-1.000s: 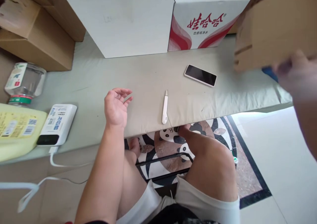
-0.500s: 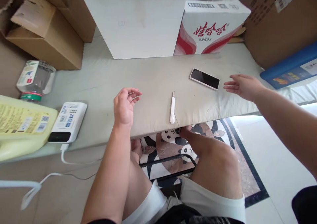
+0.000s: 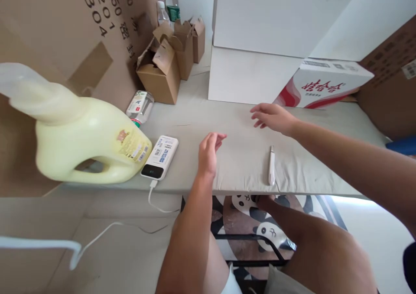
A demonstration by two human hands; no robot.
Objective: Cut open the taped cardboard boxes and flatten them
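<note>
My left hand (image 3: 209, 152) hovers over the cloth-covered bench with its fingers loosely bent and apart, holding nothing. Farther back and to the right, my right hand (image 3: 270, 117) is held in the air in front of the white boxes, fingers spread and nothing in them. A slim white utility knife (image 3: 271, 166) with a grey tip lies near the front edge, right of my left hand and below my right forearm. The phone is out of sight, where my right arm crosses the bench. To the left lies a white power bank (image 3: 160, 157) with a cable plugged in.
A big pale-yellow jug (image 3: 94, 134) lies at the left beside a clear bottle (image 3: 140, 105). Open small cartons (image 3: 162, 84) stand behind. A large white box (image 3: 253, 75) and a red-and-white carton (image 3: 328, 86) line the back. A white cable (image 3: 159, 207) hangs off the front edge.
The view has swung left, bringing in the whole yellow jug. My right hand has moved left and away from the phone, closer to my left hand. Both hands stay empty.
</note>
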